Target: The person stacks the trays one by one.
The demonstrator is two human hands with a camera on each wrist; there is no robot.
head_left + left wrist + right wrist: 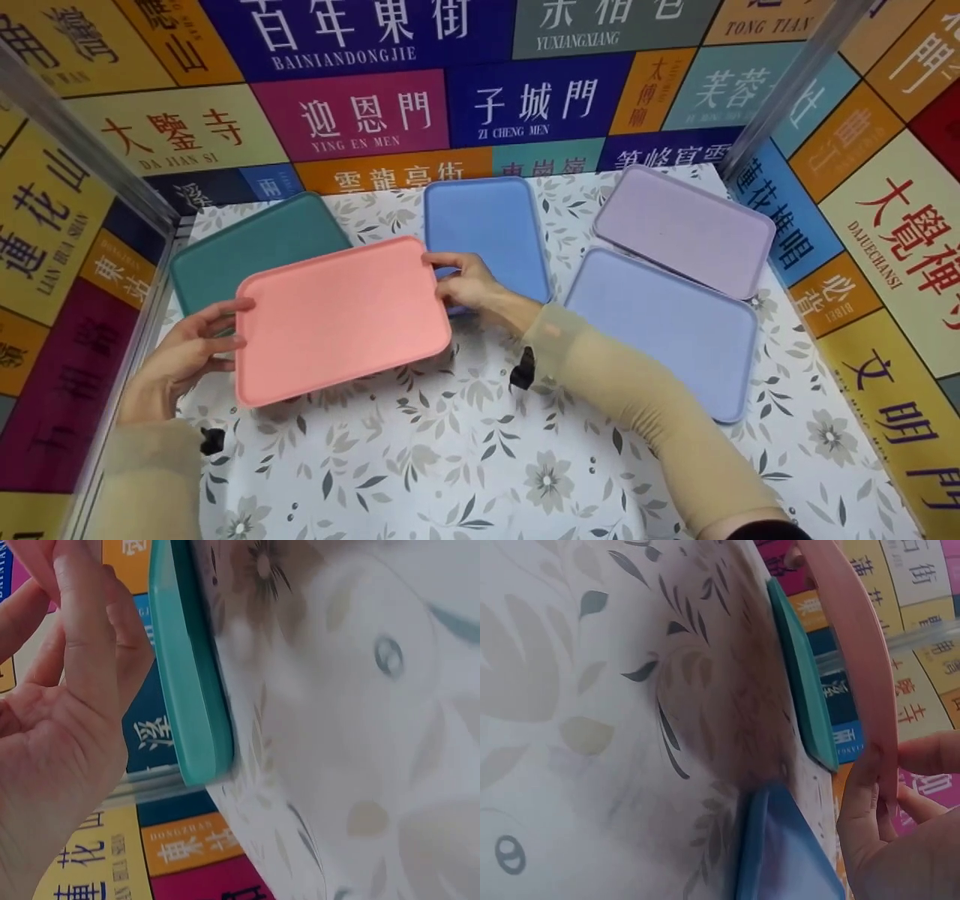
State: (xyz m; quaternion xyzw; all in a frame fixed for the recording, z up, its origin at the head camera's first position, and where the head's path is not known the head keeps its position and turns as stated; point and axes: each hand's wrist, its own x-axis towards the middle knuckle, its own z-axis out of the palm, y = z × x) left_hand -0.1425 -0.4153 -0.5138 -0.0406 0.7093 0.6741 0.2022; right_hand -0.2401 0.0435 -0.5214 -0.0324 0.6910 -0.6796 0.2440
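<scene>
- Pink tray [341, 319] is up off the counter [420, 465], held between your two hands; in the head view it covers the near part of the green tray [259, 240] and lies left of the blue tray [484, 225].
- Your left hand [176, 352] has hold of the left edge by the fingertips, with the fingers spread apart; you cannot tell from these views where the thumb sits.
- Your right hand [476, 285] pinches the right edge, thumb on one side and fingers on the other, parted only by the thickness of the rim.
- Both grips look shallow, so if either set of fingers loosens, that end could drop and strike the green tray or the counter.
- Should one hand dip faster than the other, the tray would probably twist, and its smooth rim could slide out of your left fingers first.
- Watch your right knuckles: they sit in front of the blue tray, and a careless lowering could nudge it.
- Your right sleeve [637, 390] crosses the pale blue tray [664, 330]; a low sweep might drag that into the purple tray [686, 225] just beside it.
</scene>
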